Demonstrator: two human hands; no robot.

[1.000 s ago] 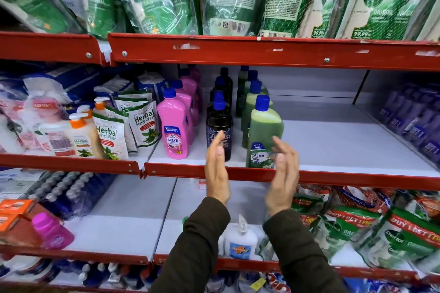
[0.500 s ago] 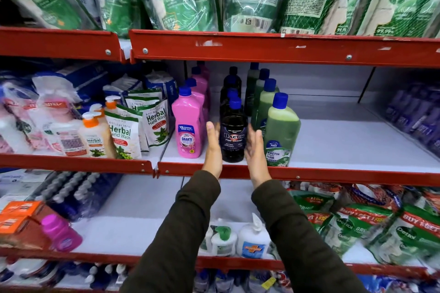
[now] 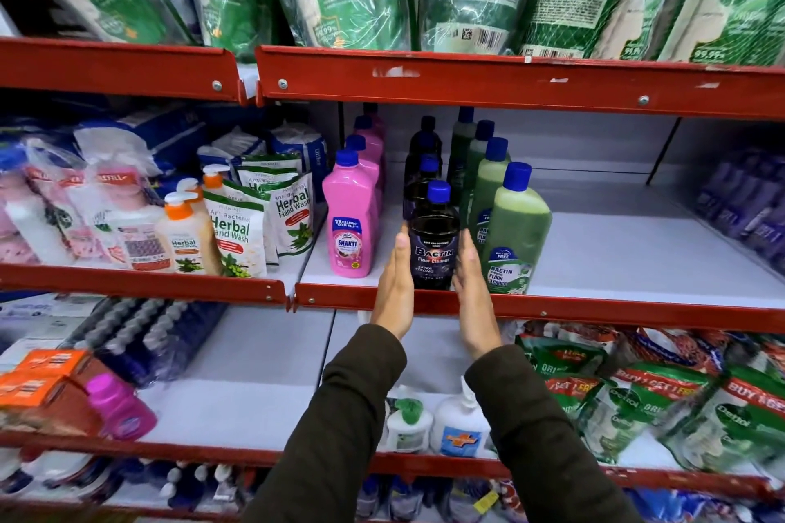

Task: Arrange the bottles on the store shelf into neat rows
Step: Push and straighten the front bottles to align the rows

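Now the dark floor-cleaner bottle (image 3: 433,242) is bracketed at the front edge of the shelf (image 3: 637,263), between the pink row (image 3: 350,221) and the green row (image 3: 516,234). The left hand (image 3: 394,289) and right hand (image 3: 471,293) are held flat and open against its lower sides, nothing being clasped. It is judged full, rigid, fairly heavy and smooth-walled, so pressure low on the body is best applied.

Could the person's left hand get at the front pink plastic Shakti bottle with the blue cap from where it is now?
Probably yes. The left hand lies flat against the front dark Bactin floor cleaner bottle, and the front pink plastic Shakti bottle stands just to its left at the shelf's red front edge, with an open gap between.
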